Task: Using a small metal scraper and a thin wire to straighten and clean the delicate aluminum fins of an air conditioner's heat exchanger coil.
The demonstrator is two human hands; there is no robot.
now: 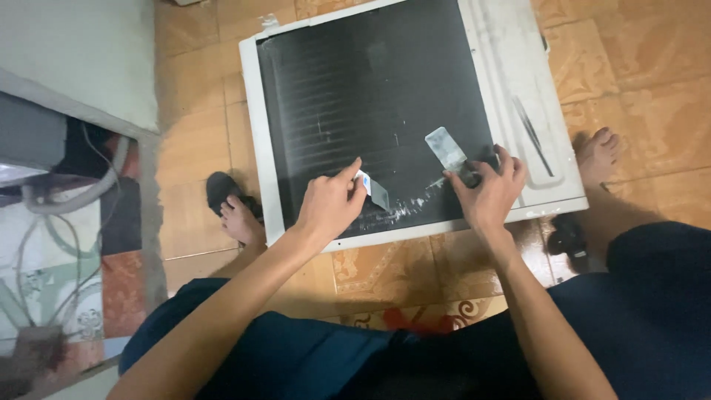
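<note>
Head view: our left hand pinches a small card-like scraper, our right hand grips a flat metal scraper, both against the finned coil on the floor. We judge the fins thin and easily bent; hold the tools by their handles.

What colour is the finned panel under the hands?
Black, in a white frame; finned panel shows in the head view.

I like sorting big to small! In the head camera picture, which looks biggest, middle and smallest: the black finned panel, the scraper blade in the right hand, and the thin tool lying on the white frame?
1. Black finned panel, by far.
2 and 3. Scraper blade and thin tool: too close to rank; the blade is wider, the tool longer.
</note>
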